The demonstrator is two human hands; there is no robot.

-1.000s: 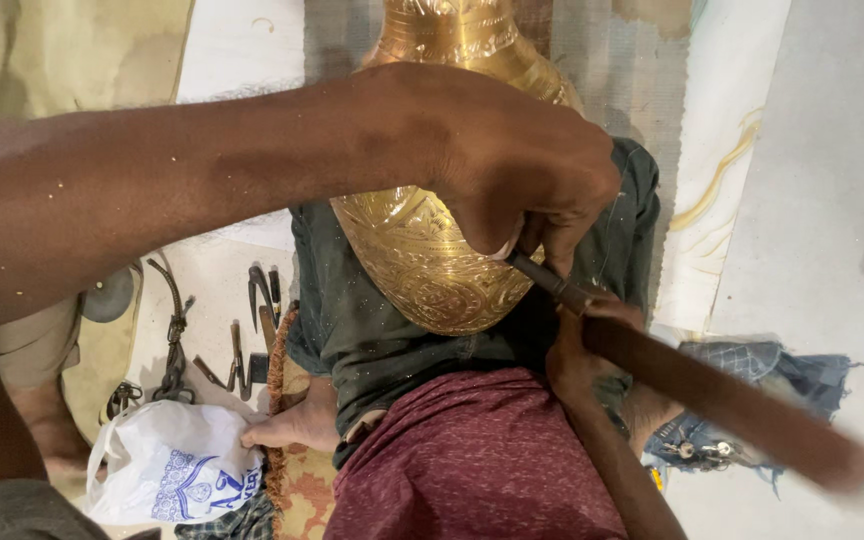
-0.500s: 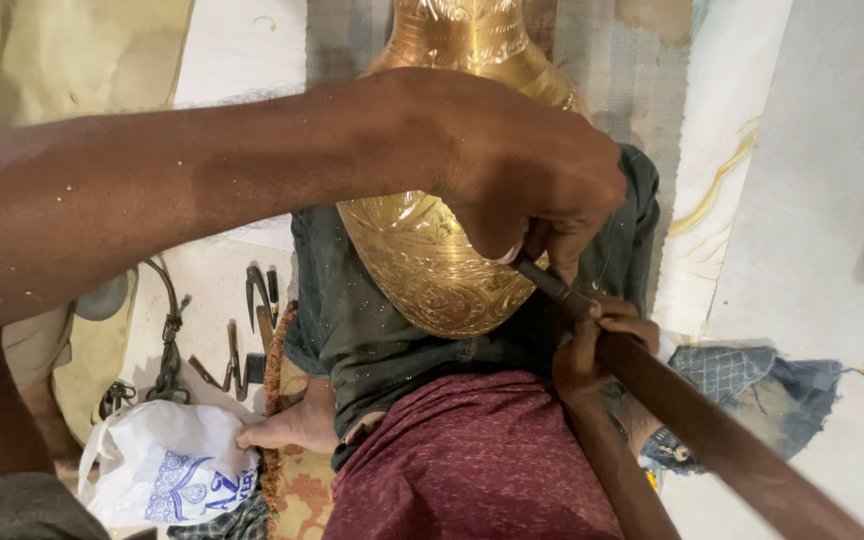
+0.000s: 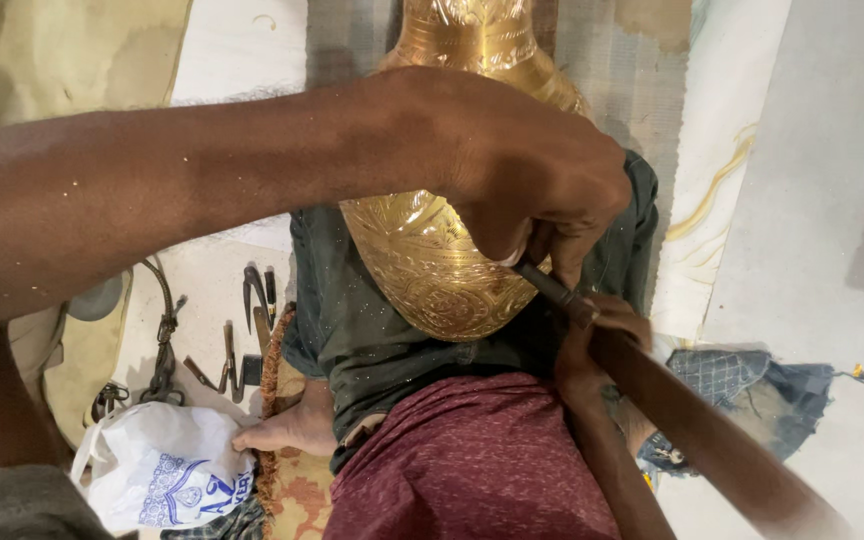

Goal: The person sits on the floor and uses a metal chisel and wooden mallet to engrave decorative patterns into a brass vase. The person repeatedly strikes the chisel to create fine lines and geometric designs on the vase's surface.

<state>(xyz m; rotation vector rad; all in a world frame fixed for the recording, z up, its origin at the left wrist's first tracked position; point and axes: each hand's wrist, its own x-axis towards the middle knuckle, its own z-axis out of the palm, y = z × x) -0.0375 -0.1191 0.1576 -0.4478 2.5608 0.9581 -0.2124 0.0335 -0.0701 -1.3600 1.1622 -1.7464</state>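
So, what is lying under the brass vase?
The brass vase rests on a dark green cloth over the lap, above a maroon cloth. The left hand covers its right shoulder, so the punch tip is hidden.

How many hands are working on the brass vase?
2: the left hand over the vase, pinching a thin tool; the right hand below it, gripping a dark hammer handle. No others in view.
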